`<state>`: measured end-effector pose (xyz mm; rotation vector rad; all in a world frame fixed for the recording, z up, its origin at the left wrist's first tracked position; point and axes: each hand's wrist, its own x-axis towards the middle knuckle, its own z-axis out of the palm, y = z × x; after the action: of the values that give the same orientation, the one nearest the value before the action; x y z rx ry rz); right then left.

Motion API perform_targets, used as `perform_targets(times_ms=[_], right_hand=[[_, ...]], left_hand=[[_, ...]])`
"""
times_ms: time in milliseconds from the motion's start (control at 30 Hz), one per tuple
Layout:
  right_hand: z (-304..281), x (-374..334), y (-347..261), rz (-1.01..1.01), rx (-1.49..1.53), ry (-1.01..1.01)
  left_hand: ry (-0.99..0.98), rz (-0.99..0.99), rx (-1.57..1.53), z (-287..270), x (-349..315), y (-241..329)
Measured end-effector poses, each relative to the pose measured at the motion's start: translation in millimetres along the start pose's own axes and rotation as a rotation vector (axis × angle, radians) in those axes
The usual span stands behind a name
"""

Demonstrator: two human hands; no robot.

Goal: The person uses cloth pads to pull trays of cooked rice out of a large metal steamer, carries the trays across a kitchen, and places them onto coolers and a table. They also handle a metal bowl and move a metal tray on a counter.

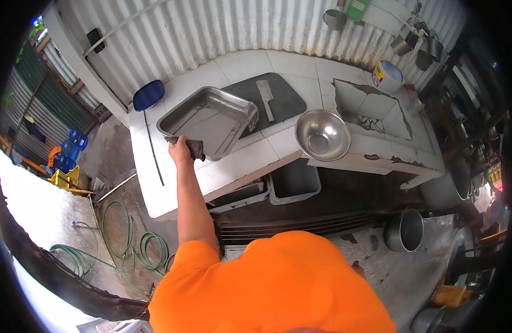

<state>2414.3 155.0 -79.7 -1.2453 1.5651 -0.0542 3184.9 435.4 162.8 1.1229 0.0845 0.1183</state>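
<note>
My left arm reaches forward to the tiled counter. My left hand is closed on a dark cloth at the near left corner of a large rectangular metal tray. The tray looks wet inside and partly overlaps a dark grey cutting board. On the board lies a cleaver, its handle toward me. A shiny steel bowl sits near the counter's front edge, right of the tray. My right hand does not show; my orange-shirted body fills the lower middle.
A tiled sink with chipped edges is at the right, a white bucket behind it. Grey bins stand under the counter. A metal pot is at lower right; a green hose coils on the left floor. Pans hang at upper right.
</note>
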Motion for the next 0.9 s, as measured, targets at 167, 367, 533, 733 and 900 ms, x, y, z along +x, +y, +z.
perform_targets(times_ms=[167,367,533,733,900], right_hand=[[2.7,14.3,19.2,-0.148,-0.024,-0.065],[10.1,22.4,43.6,-0.538,-0.030,-0.221],[21.8,-2.4,34.5,-0.097,0.027,-0.091],[25.0,-8.7,47.0,0.020,0.016,-0.080],[24.3,-4.1,52.7,0.049,-0.023,-0.113]], left_hand=[[-0.070,0.291,0.236,14.3,21.2,23.5],[-0.099,0.490,0.685,59.7,21.1,53.6],[-0.153,0.620,0.881,87.0,7.8,82.0],[-0.212,0.743,1.051,100.1,-0.1,97.9],[-0.203,0.819,1.118,81.6,-7.6,113.0]])
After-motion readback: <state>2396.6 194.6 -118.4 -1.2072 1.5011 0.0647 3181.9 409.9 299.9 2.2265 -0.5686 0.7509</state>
